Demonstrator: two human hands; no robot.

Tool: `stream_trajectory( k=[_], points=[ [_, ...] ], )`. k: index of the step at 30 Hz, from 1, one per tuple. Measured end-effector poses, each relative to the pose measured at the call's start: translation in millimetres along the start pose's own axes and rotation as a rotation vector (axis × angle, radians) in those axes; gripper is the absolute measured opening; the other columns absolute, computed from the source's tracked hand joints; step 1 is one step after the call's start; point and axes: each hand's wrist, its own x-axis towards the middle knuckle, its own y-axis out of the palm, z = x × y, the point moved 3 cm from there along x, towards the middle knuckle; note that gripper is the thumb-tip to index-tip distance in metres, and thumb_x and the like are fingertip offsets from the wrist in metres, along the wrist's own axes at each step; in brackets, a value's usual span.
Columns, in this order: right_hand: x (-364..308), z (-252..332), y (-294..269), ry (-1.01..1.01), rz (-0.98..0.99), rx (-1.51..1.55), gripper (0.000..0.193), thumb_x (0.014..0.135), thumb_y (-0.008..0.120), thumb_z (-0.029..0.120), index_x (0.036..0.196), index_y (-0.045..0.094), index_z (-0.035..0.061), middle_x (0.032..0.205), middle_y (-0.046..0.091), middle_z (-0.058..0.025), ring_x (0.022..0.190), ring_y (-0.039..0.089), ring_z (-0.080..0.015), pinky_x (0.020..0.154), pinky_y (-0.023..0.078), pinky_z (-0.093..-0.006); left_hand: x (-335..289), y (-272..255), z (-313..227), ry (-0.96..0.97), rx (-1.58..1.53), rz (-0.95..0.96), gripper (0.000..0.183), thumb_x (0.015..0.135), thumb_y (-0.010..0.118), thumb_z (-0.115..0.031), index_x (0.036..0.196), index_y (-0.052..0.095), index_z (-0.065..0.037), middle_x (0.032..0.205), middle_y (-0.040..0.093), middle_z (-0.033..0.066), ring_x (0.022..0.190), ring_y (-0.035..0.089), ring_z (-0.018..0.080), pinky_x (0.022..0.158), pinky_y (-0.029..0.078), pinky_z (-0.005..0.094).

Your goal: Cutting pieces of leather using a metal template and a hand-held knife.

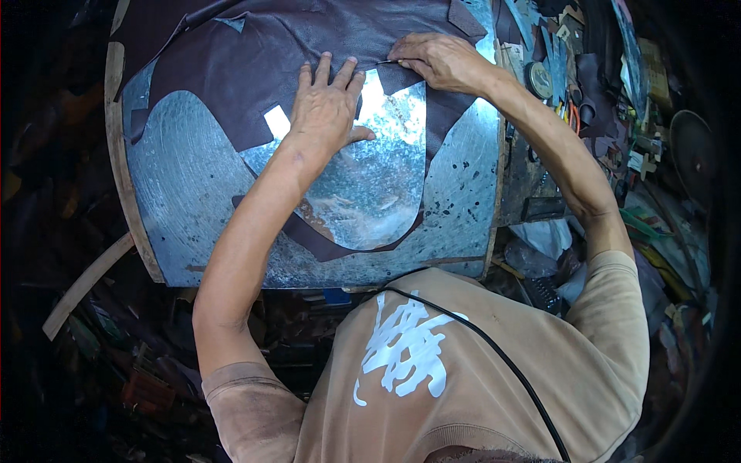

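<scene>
Here's your left hand [326, 104], fingers spread and gripping nothing, palm down over the plate [370, 193], fingertips out on the leather [270, 46] beyond its far edge. And over to the right, your right hand [436, 62]: fingers pinched on a slim tool [384, 62], its thin end pointing left, just beyond that same edge. Its tip is too small to read.

The leather, dark and smooth, spreads across the far half of the metal top [177, 170], and its near end shows below the plate's rounded edge. It looks soft and floppy, apt to ruck, so take it flat-handed, well out from the tool. The plate looks thin and stiff, probably slick against the hide; a spread palm at its middle should steady it best, and its edges may be sharp.

Now, what's in the way? Your own left forearm crosses the plate's left side. Far left, the leather rises in a fold. Far right, a loose offcut [465, 17] lies on top. Beyond the right edge it's crowded: scraps [556, 58], a round tin [539, 79], a dark block [544, 207], all near your right forearm. And a black cable [494, 347] trails down your shirt [525, 386].
</scene>
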Motion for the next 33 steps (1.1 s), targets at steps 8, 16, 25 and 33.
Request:
stream_trajectory(
  k=[8,16,25,33],
  points=[
    [-13.3,58.8,14.3,0.417,-0.125,0.307,0.035,0.092,0.061,0.020,0.117,0.065,-0.0043,0.107,0.064,-0.0274,0.105,0.061,-0.0418,0.095,0.047,-0.0453,-0.5,1.6,-1.9,0.201,0.007,-0.055,0.086,0.072,0.073,-0.055,0.138,0.050,-0.006,0.150,0.043,0.0086,0.142,0.031,0.0334,0.116,0.025,0.0535],
    [-18.8,74.8,27.3,0.579,-0.312,0.432,0.034,0.087,0.057,0.014,0.111,0.065,-0.0084,0.106,0.063,-0.0331,0.103,0.062,-0.0456,0.095,0.048,-0.0483,1.2,-1.5,-3.6,0.225,0.043,-0.082,0.081,0.076,0.074,-0.050,0.138,0.050,-0.005,0.148,0.045,0.0098,0.141,0.035,0.0328,0.115,0.027,0.0537],
    [-25.3,80.7,33.0,0.672,-0.252,0.560,0.036,0.090,0.063,0.020,0.114,0.066,-0.0071,0.106,0.066,-0.0296,0.099,0.067,-0.0384,0.086,0.052,-0.0413,3.2,-4.0,-8.0,0.233,0.097,-0.008,0.081,0.080,0.069,-0.052,0.140,0.048,-0.003,0.149,0.043,0.0110,0.142,0.033,0.0330,0.115,0.025,0.0531],
    [-41.8,87.7,27.6,0.664,-0.190,0.513,0.036,0.090,0.063,0.019,0.114,0.066,-0.0069,0.107,0.067,-0.0294,0.100,0.067,-0.0382,0.086,0.052,-0.0416,3.8,-5.4,-10.2,0.191,0.144,0.059,0.081,0.083,0.065,-0.054,0.144,0.044,-0.005,0.153,0.039,0.0088,0.144,0.030,0.0310,0.116,0.022,0.0525]
  ],
)
